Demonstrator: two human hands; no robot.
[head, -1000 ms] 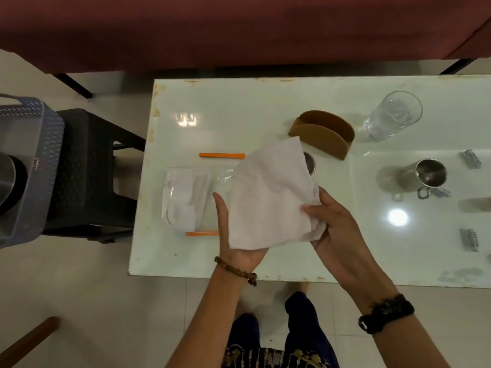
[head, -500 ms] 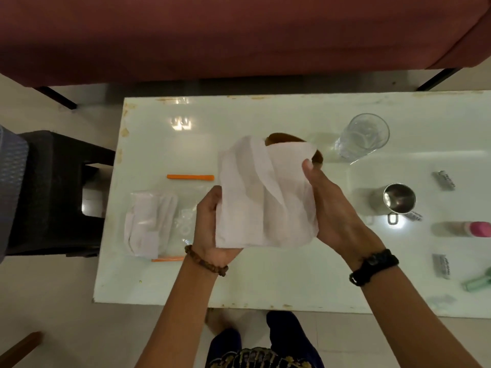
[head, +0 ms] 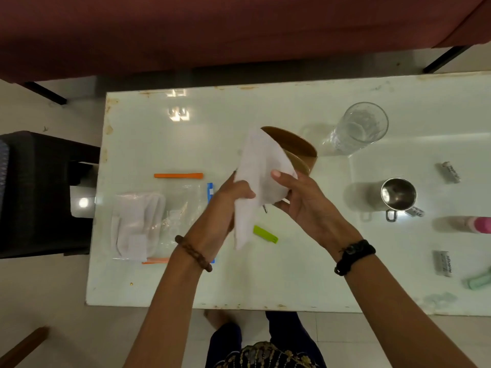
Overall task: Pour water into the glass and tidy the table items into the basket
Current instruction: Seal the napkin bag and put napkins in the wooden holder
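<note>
Both hands hold a white paper napkin (head: 259, 176) folded over, above the middle of the white table (head: 265, 282). My left hand (head: 228, 197) grips its lower left edge; my right hand (head: 295, 195) pinches its right side. Just behind the napkin stands a brown wooden napkin holder (head: 295, 147). A clear glass (head: 358, 128) stands at the back right. A steel mug (head: 396, 197) stands right of my hands. The basket is out of view.
A clear plastic bag (head: 148, 224) of white napkins lies at the left, between two orange strips (head: 178, 175). A green clip (head: 265, 234) lies under my hands. Small grey packets (head: 450, 172), a pink item (head: 481, 224) and a mint item (head: 478, 281) sit at the right. A dark stool (head: 39, 192) stands left.
The napkin has been folded from a spread sheet into a narrower shape, my hands drawing closer together. The view has shifted right, taking the grey basket at the left out of sight.
</note>
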